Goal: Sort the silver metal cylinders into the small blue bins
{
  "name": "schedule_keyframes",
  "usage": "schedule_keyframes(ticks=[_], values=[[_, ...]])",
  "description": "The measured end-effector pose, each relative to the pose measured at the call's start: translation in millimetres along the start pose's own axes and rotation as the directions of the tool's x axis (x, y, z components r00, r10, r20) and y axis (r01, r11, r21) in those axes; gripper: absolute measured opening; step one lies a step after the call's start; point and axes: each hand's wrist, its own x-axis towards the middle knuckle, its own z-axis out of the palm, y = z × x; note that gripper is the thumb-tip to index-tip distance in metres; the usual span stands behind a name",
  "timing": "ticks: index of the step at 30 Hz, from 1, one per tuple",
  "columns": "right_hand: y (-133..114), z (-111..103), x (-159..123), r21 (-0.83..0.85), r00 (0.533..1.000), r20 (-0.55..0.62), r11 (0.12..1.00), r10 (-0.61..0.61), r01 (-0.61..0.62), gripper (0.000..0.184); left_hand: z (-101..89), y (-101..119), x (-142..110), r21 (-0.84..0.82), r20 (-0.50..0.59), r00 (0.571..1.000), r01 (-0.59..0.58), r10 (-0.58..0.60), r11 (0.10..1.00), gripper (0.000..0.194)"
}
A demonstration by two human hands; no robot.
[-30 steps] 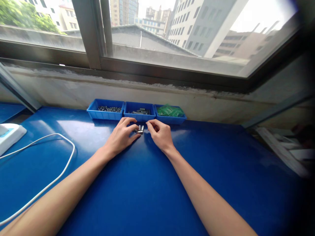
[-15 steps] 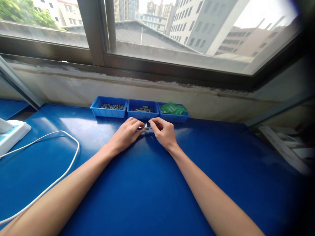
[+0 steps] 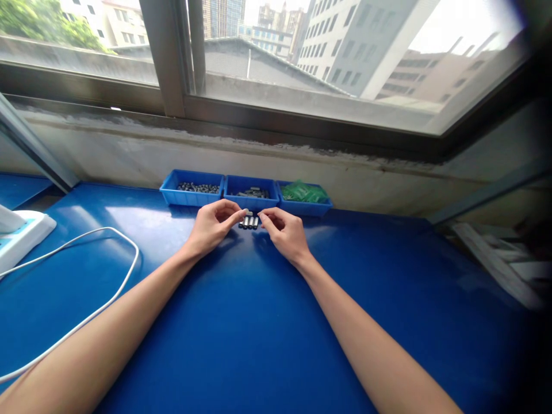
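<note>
Left hand (image 3: 211, 227) has shifted leftward, baring metal pieces (image 3: 249, 222); it and right hand (image 3: 287, 234) are nearly pinched, holds unclear.

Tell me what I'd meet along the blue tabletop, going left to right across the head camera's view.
White device → blue bin of small grey pieces → blue bin of longer grey pieces → blue bin of green material.
</note>
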Motion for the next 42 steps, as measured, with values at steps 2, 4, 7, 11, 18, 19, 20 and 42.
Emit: schedule_keyframes(ticks=[2, 4, 7, 11, 18, 19, 20, 42], values=[[-4, 3, -1, 0.007, 0.999, 0.047, 1.0, -0.013, 0.013, 0.027, -0.3, 0, 0, -0.003, 0.007, 1.0, 0.002, -0.002, 1.0, 0.037], [-8, 6, -1, 0.026, 0.998, 0.056, 1.0, -0.015, 0.013, 0.03, -0.2, 1, 0, 0.004, 0.009, 1.0, -0.001, 0.001, 1.0, 0.038], [-13, 10, -1, 0.048, 0.999, 0.048, 0.999, -0.016, 0.013, 0.027, 0.2, 0, 0, 0.009, -0.009, 1.0, -0.001, 0.001, 1.0, 0.039], [-14, 12, -1, 0.12, 0.996, 0.088, 0.993, -0.018, 0.007, 0.029, 0.2, 0, 1, 0.016, -0.028, 1.0, 0.007, -0.007, 1.0, 0.038], [-12, 13, 7, 0.235, 0.999, 0.027, 0.971, 0.036, -0.041, 0.033, 2.8, 2, 0, 0.171, -0.09, 0.993, -0.062, 0.078, 0.983, 0.031], [-12, 11, 12, 0.186, 0.999, -0.025, 0.982, 0.032, -0.027, 0.033, 3.4, 2, 0, 0.231, -0.12, 0.987, -0.076, 0.106, 0.97, 0.029], [-13, 9, 18, 0.124, 0.996, -0.09, 0.992, 0.022, -0.011, 0.032, 3.9, 2, 0, 0.292, -0.137, 0.982, -0.088, 0.133, 0.952, 0.027], [-14, 19, 9, -0.143, 0.968, -0.201, 0.982, -0.153, 0.125, 0.02, 0.1, -13, -2, 0.569, 0.188, 0.958, -0.286, 0.217, 0.771, 0.021]])
